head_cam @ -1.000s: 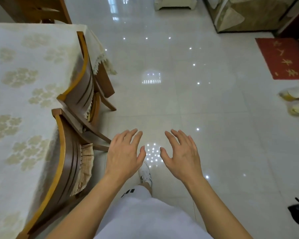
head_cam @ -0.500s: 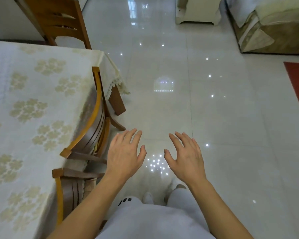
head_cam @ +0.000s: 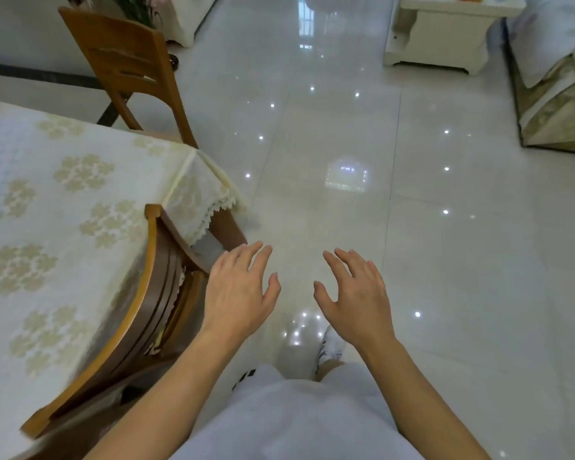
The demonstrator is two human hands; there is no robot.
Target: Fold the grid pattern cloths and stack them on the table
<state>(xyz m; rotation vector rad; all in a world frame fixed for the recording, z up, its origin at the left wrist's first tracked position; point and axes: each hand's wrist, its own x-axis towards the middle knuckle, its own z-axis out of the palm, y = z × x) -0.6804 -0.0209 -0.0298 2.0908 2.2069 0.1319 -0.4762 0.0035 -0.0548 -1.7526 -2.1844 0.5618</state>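
step: find cloths | left hand [head_cam: 241,290] and right hand [head_cam: 354,298] empty, fingers spread, above floor [head_cam: 329,134] | no grid cloths in view, place unknown | surface [head_cam: 47,227] at left, beside chair [head_cam: 153,293] | advice: locate cloths first, then spread each flat on surface before folding

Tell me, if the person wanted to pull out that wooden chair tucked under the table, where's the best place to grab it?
Probably the curved top rail of the tucked chair, taken from above with the left hand, which hovers open beside it. The rail stands proud of the table edge; the seat is hidden beneath the tablecloth.
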